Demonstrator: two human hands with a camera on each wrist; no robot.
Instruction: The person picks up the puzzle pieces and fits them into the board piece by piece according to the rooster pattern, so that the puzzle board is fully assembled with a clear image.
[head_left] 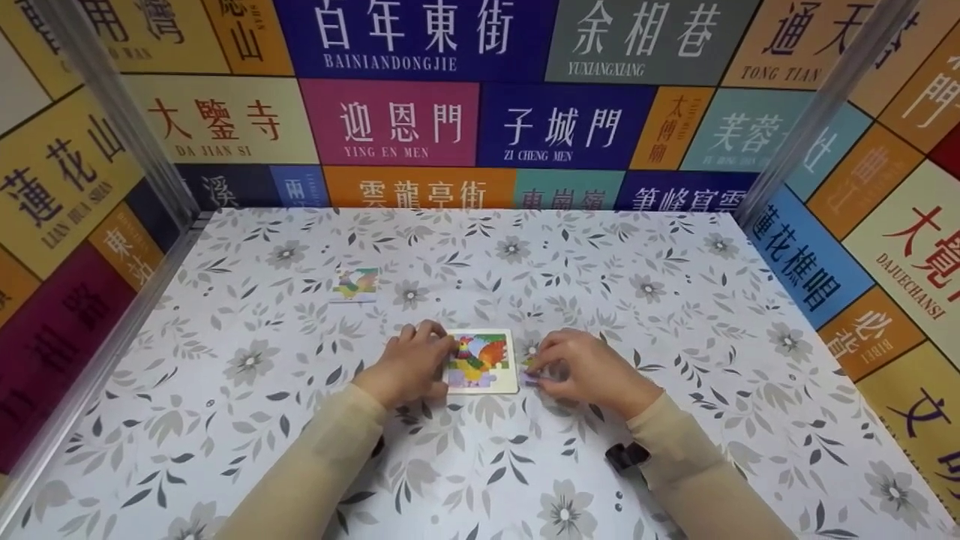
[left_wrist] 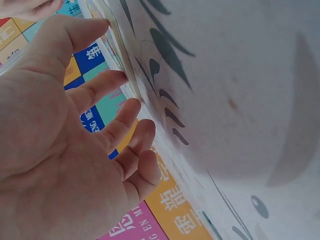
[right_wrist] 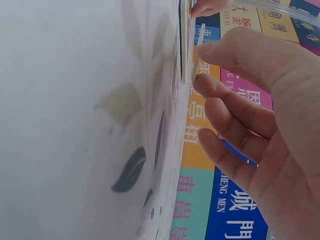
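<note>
A small tray puzzle (head_left: 480,380) with a pale rim lies on the patterned cloth, showing a colourful rooster. Its right side has a pale gap along the jigsaw edge. My left hand (head_left: 411,361) rests at the tray's left side; in the left wrist view, the thumb and some fingertips (left_wrist: 117,76) touch its rim. Just right of the tray, my right hand (head_left: 581,367) pinches a puzzle piece (head_left: 532,379), partly covered by the fingers. The right wrist view shows this thin piece (right_wrist: 199,52) edge-on between thumb and index finger, tilted above the cloth.
A separate small rooster picture (head_left: 355,286) lies farther back on the left. White floral cloth (head_left: 465,480) covers the table. Panels with large lettering (head_left: 390,124) stand behind and at both sides, with clear posts (head_left: 817,105) at the back corners.
</note>
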